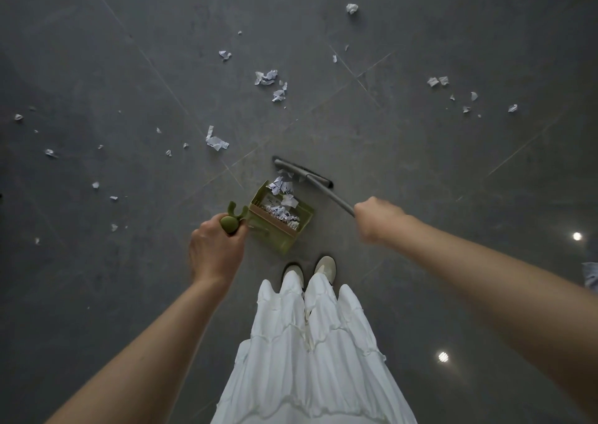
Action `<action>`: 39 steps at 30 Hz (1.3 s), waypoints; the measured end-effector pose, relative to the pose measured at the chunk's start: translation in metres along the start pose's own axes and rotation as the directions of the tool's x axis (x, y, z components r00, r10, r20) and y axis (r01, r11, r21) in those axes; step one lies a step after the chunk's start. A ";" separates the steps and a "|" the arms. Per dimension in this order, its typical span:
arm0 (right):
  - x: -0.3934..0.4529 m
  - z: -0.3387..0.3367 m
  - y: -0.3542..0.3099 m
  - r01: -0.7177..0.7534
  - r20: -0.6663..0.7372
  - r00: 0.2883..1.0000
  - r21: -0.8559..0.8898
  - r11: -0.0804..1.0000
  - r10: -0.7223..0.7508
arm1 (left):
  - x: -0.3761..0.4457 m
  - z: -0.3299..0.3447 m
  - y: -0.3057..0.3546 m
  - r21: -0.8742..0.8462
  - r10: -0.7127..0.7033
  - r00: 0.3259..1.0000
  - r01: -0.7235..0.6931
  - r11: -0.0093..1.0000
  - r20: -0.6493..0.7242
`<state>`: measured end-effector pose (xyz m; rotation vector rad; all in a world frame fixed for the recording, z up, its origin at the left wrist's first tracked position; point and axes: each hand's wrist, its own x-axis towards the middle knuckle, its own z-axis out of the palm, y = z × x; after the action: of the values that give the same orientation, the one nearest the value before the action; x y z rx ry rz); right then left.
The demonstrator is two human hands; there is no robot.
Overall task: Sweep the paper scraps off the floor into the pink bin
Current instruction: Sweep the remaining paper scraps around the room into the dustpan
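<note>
The left hand [215,252] has its fingers wrapped round the green dustpan [281,221] handle. The right hand [377,218] grips the grey broom [304,174], whose long head runs from 10 to 4 o'clock. Paper scraps [283,206] lie in the pan; more [216,140] dot the floor [97,67] towards 12.

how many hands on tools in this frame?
2. Left hand grips the green dustpan handle; right hand grips the grey broom handle. Neither hand is hidden.
</note>
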<state>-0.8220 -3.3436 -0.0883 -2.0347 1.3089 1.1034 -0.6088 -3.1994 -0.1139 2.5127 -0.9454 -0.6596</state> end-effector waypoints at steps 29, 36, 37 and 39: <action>-0.060 -0.032 0.140 -0.325 0.097 0.943 0.489 0.809 0.320 | 0.028 0.035 0.128 -0.098 0.200 0.978 -0.194 0.976 0.059; -0.042 -0.037 0.242 -0.438 0.191 0.888 0.626 0.645 0.418 | 0.036 0.071 0.213 -0.114 0.271 0.960 -0.262 0.958 0.075; -0.038 -0.035 0.263 -0.443 0.204 0.883 0.659 0.608 0.423 | 0.036 0.080 0.230 -0.115 0.279 0.957 -0.269 0.956 0.078; -0.031 -0.027 0.299 -0.450 0.238 0.869 0.744 0.493 0.434 | 0.035 0.095 0.259 -0.108 0.274 0.959 -0.265 0.958 0.076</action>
<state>-1.0891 -3.4761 -0.0382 -1.0289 1.9347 0.5219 -0.7696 -3.4227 -0.0750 2.2300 -1.2307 -0.7166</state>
